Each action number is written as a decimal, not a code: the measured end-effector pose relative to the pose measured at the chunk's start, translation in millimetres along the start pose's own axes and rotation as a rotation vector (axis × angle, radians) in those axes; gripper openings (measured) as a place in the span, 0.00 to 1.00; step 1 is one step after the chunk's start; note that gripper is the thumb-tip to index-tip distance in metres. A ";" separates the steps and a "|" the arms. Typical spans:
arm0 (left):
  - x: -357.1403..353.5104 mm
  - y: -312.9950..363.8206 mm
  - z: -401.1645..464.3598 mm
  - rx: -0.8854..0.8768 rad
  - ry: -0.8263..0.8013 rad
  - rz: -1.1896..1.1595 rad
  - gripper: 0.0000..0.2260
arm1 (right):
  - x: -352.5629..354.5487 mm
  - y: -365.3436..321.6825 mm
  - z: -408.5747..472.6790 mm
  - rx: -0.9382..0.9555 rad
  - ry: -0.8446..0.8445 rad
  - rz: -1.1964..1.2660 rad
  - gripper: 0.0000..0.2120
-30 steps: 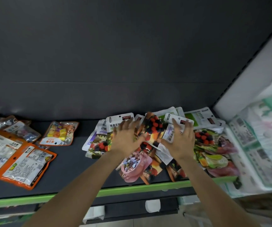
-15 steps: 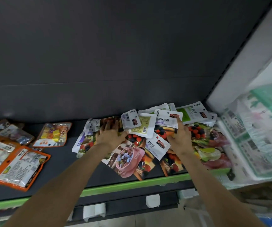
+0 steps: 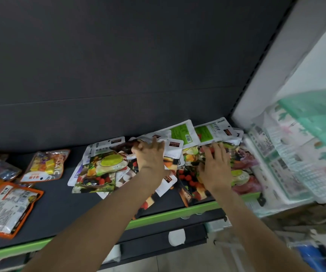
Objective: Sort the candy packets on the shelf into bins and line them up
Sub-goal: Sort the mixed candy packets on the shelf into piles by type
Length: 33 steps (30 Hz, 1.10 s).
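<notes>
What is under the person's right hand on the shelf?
The right hand lies with fingers spread on overlapping fruit-print candy packets, their white-and-green backs showing behind. Whatever lies beneath the pile, and the packet faces directly under the palm, are covered.

I'm seeing even, soft light, brightest at the right where a pale upright (image 3: 288, 61) nearly washes out. The dark back panel (image 3: 119, 65) stays dim, no glare. Packages (image 3: 295, 150) beyond the shelf's (image 3: 60, 203) right end smear with motion blur. Straight lines bow near the edges. An orange packet (image 3: 7, 209) at the left end glints faintly.
</notes>
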<state>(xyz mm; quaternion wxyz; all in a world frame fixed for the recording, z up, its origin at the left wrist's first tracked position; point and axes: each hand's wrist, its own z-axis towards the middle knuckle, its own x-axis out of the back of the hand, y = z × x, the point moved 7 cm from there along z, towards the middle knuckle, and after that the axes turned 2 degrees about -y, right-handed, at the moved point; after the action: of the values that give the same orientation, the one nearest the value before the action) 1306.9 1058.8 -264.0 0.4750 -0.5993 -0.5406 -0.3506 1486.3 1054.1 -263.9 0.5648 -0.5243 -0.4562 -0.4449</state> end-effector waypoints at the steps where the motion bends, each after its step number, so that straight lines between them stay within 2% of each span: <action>1: 6.5 0.3 -0.1 0.005 0.018 0.036 0.47 | -3.0 8.6 3.8 -0.046 -0.088 -0.018 0.30; 2: 12.3 3.4 1.2 -0.028 0.062 0.065 0.46 | -7.4 15.9 6.5 -0.081 -0.172 -0.027 0.33; 4: 17.5 19.8 5.6 -0.220 0.173 0.059 0.44 | -13.0 21.4 6.1 -0.072 -0.265 -0.069 0.37; 6: 9.6 40.4 9.4 -0.444 0.159 0.031 0.41 | -15.2 22.8 3.9 -0.015 -0.269 -0.116 0.39; 7: 3.3 47.4 11.8 -0.501 0.119 0.056 0.40 | -14.5 23.5 2.1 0.008 -0.253 -0.136 0.38; 9: -5.0 49.9 17.4 -0.495 0.078 0.113 0.34 | -10.3 24.9 0.8 0.027 -0.206 -0.142 0.34; 12: 1.2 36.7 19.9 -0.431 0.157 0.102 0.24 | -6.3 26.5 3.1 0.035 -0.185 -0.132 0.29; 14: 4.4 22.7 17.9 -0.418 0.188 0.072 0.21 | -5.5 27.1 6.0 0.035 -0.183 -0.160 0.29; 17: 2.0 -3.7 14.7 -0.398 0.164 -0.022 0.23 | 0.6 24.9 10.5 -0.003 -0.180 -0.122 0.28; 20: -7.3 -25.1 9.8 -0.384 0.161 -0.058 0.27 | 1.6 16.5 10.8 -0.018 -0.222 -0.075 0.31; 24: -26.2 -30.2 4.3 -0.360 0.040 -0.043 0.35 | -17.0 3.5 5.5 0.015 -0.240 -0.066 0.35; 27: -15.5 -20.3 5.3 -0.323 0.090 -0.141 0.35 | -23.4 -7.6 4.4 0.049 -0.298 -0.014 0.33; 29: -0.7 5.0 7.7 -0.391 0.182 -0.228 0.33 | -12.6 -13.1 5.4 0.092 -0.309 0.149 0.26; 31: 8.2 40.3 8.9 -0.530 0.197 -0.213 0.33 | 2.7 -9.7 5.7 0.137 -0.221 0.251 0.22; 33: 3.6 63.3 12.2 -0.614 0.133 -0.078 0.31 | 13.1 11.6 12.3 0.079 -0.084 0.130 0.24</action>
<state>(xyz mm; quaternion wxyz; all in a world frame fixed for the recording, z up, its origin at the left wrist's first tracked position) 1368.4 1073.8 -276.4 0.2924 -0.6691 -0.3999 -0.5539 1499.5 1066.7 -252.7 0.5931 -0.5482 -0.4618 -0.3666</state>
